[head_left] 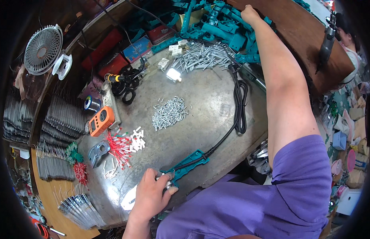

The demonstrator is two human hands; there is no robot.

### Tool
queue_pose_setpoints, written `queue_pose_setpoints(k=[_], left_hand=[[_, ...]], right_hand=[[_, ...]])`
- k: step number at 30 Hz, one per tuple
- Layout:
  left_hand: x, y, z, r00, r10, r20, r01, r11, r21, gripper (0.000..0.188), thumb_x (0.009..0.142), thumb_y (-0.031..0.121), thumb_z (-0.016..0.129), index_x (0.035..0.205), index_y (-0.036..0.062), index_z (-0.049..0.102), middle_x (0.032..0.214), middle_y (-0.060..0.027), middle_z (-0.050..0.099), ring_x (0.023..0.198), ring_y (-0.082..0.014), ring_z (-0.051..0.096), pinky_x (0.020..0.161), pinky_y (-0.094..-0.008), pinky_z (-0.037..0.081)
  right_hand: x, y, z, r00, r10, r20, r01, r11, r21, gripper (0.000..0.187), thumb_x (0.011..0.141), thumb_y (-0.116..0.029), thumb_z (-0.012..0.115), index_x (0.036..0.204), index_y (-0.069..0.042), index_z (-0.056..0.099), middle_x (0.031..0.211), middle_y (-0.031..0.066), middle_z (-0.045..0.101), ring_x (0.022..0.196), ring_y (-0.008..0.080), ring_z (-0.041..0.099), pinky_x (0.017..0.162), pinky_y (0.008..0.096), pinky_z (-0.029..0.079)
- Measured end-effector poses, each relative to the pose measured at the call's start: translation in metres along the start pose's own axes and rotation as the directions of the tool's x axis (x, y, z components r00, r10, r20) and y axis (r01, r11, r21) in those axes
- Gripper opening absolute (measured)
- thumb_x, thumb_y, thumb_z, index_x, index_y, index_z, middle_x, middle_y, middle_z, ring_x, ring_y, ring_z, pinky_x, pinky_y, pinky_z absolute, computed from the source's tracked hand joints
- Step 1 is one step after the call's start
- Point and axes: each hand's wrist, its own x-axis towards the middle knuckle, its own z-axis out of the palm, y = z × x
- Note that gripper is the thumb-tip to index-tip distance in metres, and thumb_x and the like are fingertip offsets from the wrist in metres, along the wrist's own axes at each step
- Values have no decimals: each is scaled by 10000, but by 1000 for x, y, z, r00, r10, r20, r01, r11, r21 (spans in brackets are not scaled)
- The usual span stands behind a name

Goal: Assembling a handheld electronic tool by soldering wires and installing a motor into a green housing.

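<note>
My left hand is closed round the near end of a teal plastic handle shell at the table's front edge. A small silvery part shows between its fingers and thumb. Along the shell's open channel lies a black power cord, which runs up to a folded bundle on the right. Stretched far forward, my right hand is at the right end of a heap of teal plastic shells. Its fingers point away and barely show, so I cannot make out their grip.
Small screws lie mid-table, with long metal pins behind. On the left are red wires, an orange meter, a solder spool and a white fan. An electric screwdriver hangs at the right, near another person.
</note>
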Motion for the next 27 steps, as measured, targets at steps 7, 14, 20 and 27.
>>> queue_pose_setpoints(k=[7,14,20,27], left_hand=[[0,-4,0,999,-47,10,47,999,-23,386,712,192,779,1048,68,635,949,-171,486,871,-354,531,709,-425,460],[-4,0,1,1000,1,-3,-1,1000,-20,376,711,188,778,1037,68,635,943,-173,484,871,-356,531,705,-428,458],[-2,-4,5,1000,5,-30,-6,1000,-28,363,705,163,773,1022,60,629,925,-165,468,854,-360,529,692,-428,454],[-2,-6,6,998,-23,-56,21,999,-36,384,681,68,761,1033,70,609,923,-147,445,821,-343,522,674,-415,443]], right_hand=[[-67,-73,-51,994,-96,56,98,995,-34,292,836,-60,630,1127,-38,631,1088,217,658,991,381,632,873,434,487],[-62,-66,-122,948,-98,303,-51,893,447,267,853,-48,621,1111,7,663,970,113,683,858,232,639,791,396,492],[-165,-104,-129,798,-576,179,49,358,932,317,901,-67,586,1211,-33,527,996,62,607,854,171,596,743,315,509],[-380,-58,-155,678,-665,314,-112,328,938,544,780,-112,672,1267,-59,438,829,129,572,609,166,560,554,273,471]])
